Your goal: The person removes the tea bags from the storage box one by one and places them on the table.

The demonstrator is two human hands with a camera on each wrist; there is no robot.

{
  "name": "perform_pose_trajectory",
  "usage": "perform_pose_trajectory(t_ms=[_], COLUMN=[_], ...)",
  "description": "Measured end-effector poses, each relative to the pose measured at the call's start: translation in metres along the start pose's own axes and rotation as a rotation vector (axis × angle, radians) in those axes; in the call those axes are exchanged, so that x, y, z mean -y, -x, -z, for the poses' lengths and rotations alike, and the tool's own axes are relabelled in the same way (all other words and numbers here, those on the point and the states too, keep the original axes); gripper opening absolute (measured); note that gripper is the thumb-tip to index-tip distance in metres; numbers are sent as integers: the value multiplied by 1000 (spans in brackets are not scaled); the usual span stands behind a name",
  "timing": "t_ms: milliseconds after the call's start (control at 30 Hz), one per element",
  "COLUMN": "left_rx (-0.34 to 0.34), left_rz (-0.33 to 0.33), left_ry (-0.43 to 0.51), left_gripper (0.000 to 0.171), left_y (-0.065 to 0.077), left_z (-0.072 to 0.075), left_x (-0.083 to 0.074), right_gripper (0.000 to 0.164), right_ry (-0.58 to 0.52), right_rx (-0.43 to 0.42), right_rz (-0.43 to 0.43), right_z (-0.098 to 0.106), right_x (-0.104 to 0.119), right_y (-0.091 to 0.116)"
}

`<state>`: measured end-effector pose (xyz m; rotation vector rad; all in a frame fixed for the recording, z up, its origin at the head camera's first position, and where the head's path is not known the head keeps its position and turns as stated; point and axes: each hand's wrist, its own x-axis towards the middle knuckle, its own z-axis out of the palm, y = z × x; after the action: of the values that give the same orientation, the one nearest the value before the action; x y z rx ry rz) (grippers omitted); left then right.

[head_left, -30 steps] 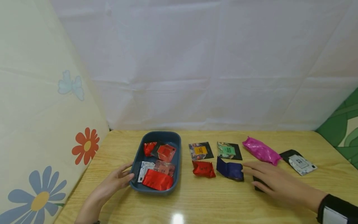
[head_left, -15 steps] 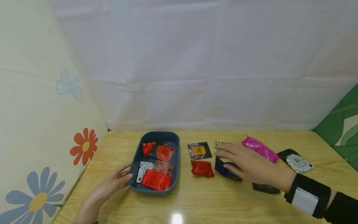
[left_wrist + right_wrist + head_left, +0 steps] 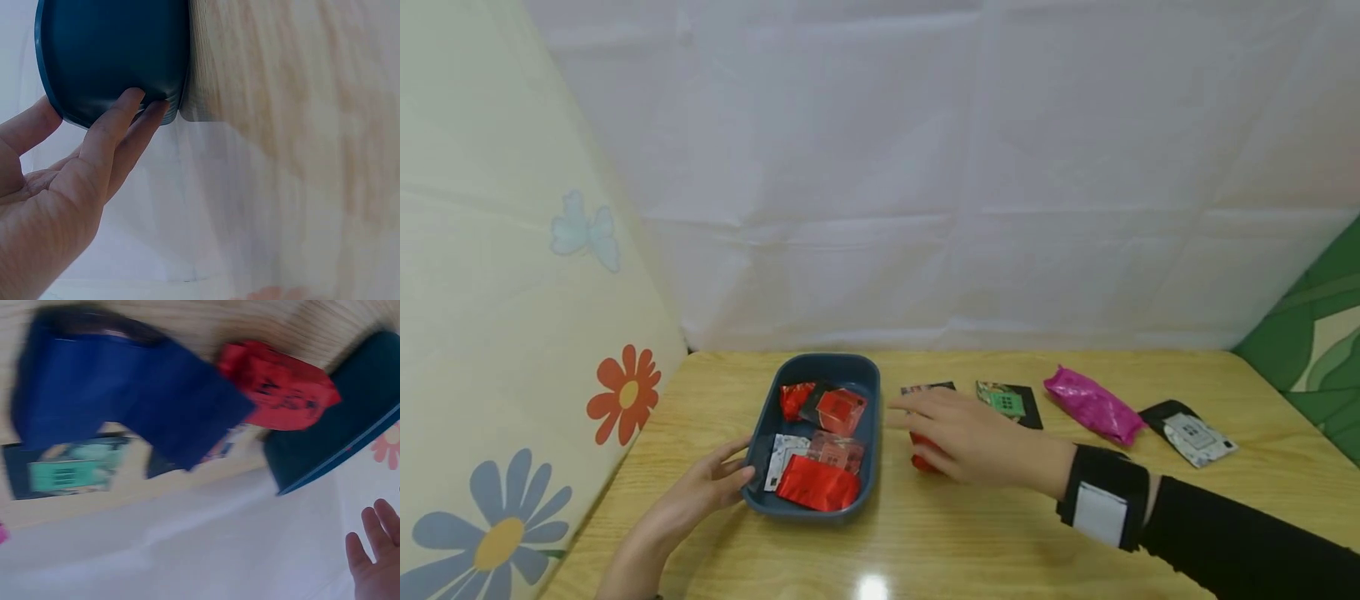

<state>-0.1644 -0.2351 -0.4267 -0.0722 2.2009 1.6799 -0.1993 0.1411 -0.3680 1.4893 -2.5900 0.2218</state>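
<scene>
My left hand touches the left wall of a dark blue bin; in the left wrist view its thumb reaches the rim and its fingers lie along the outer wall. Inside the bin lie a red foil packet and several small sachets. My right hand hovers over the table right of the bin, fingers extended and holding nothing. It partly covers a crinkled red packet and a flat sachet. A dark blue packet shows large in the right wrist view; from the head it is hidden.
A green-labelled sachet, a pink foil packet and a black-and-white sachet lie at the right of the wooden table. White sheeting hangs behind, and a flower-printed panel stands at the left.
My right hand has swept left, from beside the blue packet to above the red one. The green-labelled sachet shows again, while the blue packet has gone from the head view. My left hand stays put.
</scene>
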Motion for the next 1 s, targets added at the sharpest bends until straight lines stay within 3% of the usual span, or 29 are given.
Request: perform_pose_trajectory(t_ms=[333, 633, 867, 1000], left_rx=[51, 62, 59, 96], left_rz=[-18, -30, -35, -74], left_ry=[10, 9, 12, 26], left_gripper=[64, 65, 63, 65], left_y=[1, 1, 1, 1], left_z=[2, 2, 2, 4], left_x=[-1, -1, 1, 2], right_gripper=[44, 40, 46, 50], right_ry=[8, 5, 206, 244], right_rx=[62, 209, 296, 322], right_rz=[8, 92, 113, 102], right_z=[6, -4, -19, -26], right_x=[15, 38, 59, 65], right_y=[-42, -74, -94, -103])
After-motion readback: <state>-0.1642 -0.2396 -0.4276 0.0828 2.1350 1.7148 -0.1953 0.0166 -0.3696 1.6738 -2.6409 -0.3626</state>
